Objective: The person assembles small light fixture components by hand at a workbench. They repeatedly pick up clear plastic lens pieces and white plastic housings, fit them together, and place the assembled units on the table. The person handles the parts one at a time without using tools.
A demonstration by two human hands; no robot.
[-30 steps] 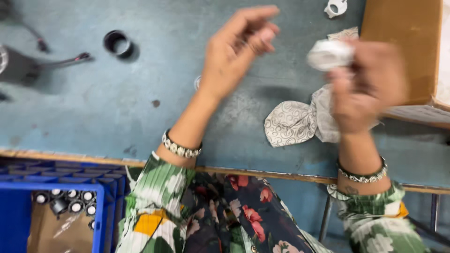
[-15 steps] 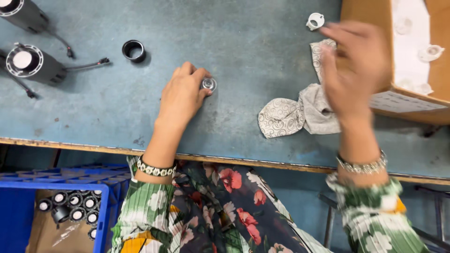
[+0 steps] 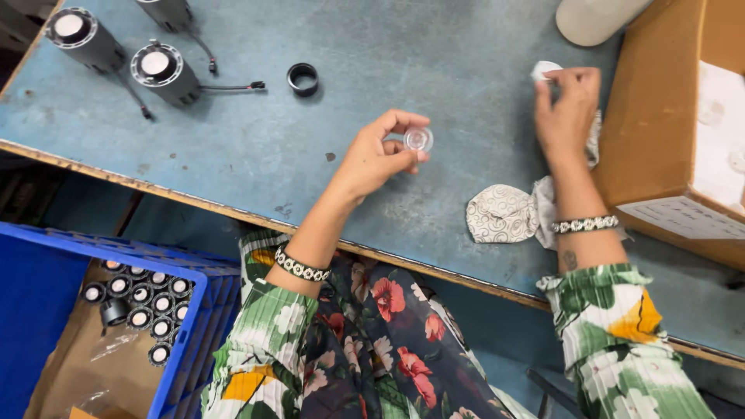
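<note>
1. Fingertips (image 3: 411,124) of the left hand (image 3: 376,155) are pinching a small clear lens (image 3: 418,140) above the blue table (image 3: 403,46); the right hand (image 3: 570,109) is closing on a white piece (image 3: 543,70) over a patterned cloth (image 3: 504,213)
2. Bare tabletop is lying open between the hands and the worn front edge (image 3: 194,203)
3. Nearer, a blue crate (image 3: 182,326) is holding black round fittings (image 3: 147,299)
4. Farther off, a black ring (image 3: 303,78) and two cylindrical lamps (image 3: 159,70) are resting, and a brown carton (image 3: 660,132) with a white label (image 3: 687,219) is sitting at right

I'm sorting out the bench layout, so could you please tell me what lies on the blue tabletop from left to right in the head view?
Two black cylindrical lamp housings with wires → black ring → left hand holding a small clear lens → patterned cloth → right hand pinching a small white piece → cardboard box.
</note>
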